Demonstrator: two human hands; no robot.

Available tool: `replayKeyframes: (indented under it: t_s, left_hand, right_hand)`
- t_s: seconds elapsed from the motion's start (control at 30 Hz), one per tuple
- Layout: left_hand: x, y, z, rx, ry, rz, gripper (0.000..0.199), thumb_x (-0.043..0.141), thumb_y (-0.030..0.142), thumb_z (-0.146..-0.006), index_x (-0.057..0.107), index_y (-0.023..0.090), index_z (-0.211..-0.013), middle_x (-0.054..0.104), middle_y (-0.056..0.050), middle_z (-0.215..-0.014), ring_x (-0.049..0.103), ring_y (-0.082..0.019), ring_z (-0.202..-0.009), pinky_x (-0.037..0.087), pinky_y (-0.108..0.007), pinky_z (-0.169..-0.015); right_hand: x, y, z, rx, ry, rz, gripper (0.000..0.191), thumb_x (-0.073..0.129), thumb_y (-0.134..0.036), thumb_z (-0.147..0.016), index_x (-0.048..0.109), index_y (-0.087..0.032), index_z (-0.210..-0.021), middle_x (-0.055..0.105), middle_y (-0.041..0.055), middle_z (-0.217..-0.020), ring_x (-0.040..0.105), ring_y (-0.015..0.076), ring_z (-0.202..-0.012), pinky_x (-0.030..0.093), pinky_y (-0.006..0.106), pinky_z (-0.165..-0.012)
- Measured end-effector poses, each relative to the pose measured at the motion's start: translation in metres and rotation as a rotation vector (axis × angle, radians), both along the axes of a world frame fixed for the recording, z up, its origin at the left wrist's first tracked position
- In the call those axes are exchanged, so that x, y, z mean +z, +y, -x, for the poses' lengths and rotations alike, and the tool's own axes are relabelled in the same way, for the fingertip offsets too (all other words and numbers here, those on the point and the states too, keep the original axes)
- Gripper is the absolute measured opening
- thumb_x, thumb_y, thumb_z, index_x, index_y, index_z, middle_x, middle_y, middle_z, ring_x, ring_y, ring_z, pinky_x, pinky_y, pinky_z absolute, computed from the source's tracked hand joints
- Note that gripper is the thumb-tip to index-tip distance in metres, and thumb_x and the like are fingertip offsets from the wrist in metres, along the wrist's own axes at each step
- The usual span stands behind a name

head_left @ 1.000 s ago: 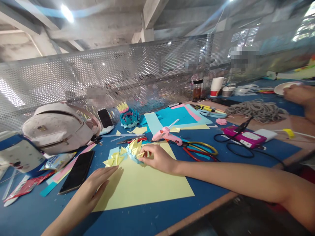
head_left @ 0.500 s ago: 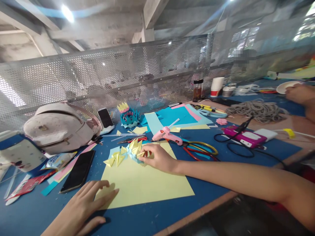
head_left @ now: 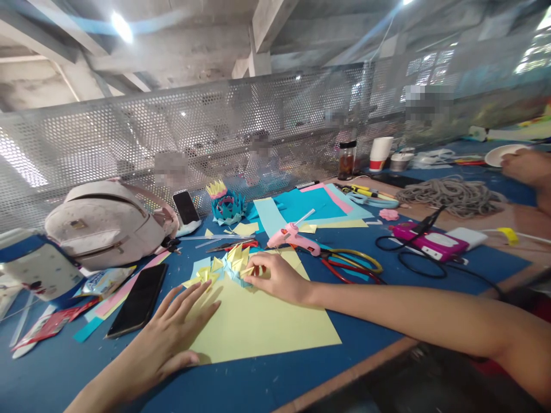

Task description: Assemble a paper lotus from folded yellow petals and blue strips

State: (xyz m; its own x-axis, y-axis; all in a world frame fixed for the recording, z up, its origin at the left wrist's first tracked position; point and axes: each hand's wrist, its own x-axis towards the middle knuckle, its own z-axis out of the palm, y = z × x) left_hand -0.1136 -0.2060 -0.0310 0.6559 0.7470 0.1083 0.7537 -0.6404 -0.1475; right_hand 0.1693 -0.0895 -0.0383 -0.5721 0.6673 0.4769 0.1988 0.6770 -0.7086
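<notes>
My right hand (head_left: 278, 277) pinches the right side of a folded paper flower (head_left: 235, 264), pale blue at its base with yellow points. The flower rests near the far edge of a yellow paper sheet (head_left: 267, 327). My left hand (head_left: 172, 327) lies over the sheet's left part with fingers spread. Its fingertips are at several loose yellow folded paper pieces (head_left: 202, 276), partly hidden by them; I cannot tell whether they touch. Just beyond my right hand are a pink glue gun (head_left: 293, 238) and red-handled scissors (head_left: 235, 246).
A dark blue paper flower (head_left: 227, 206) stands at the back beside a propped phone (head_left: 186, 207). To the left are a backpack (head_left: 107, 223) and a black phone (head_left: 138, 299). Large scissors (head_left: 353, 261), a magenta power strip (head_left: 430, 241) and grey rope (head_left: 451, 195) lie to the right.
My left hand has moved forward and right across the yellow sheet, reaching the loose folded pieces. My right hand stays at the flower.
</notes>
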Motion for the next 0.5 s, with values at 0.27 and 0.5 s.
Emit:
replayKeyframes:
  t_s: [0.27, 0.5]
  left_hand:
    - [0.016, -0.015, 0.022, 0.082, -0.070, -0.003, 0.062, 0.029, 0.062, -0.094, 0.025, 0.039, -0.151, 0.017, -0.001, -0.163, 0.025, -0.037, -0.143, 0.025, -0.060, -0.113]
    - [0.008, -0.041, 0.029, 0.060, 0.111, 0.073, 0.069, 0.044, 0.062, -0.090, 0.022, 0.041, -0.152, 0.008, 0.001, -0.165, 0.017, -0.038, -0.146, 0.031, -0.061, -0.111]
  right_hand:
    - [0.003, -0.004, 0.001, -0.002, 0.000, 0.003, 0.010, 0.066, -0.025, -0.084, 0.062, -0.017, -0.080, 0.062, 0.0005, -0.077, 0.056, 0.0131, -0.068, 0.041, 0.023, -0.061]
    - [0.003, -0.005, 0.001, -0.004, -0.003, -0.012, 0.010, 0.066, -0.024, -0.084, 0.062, -0.017, -0.079, 0.062, 0.0005, -0.076, 0.057, 0.0136, -0.069, 0.041, 0.023, -0.062]
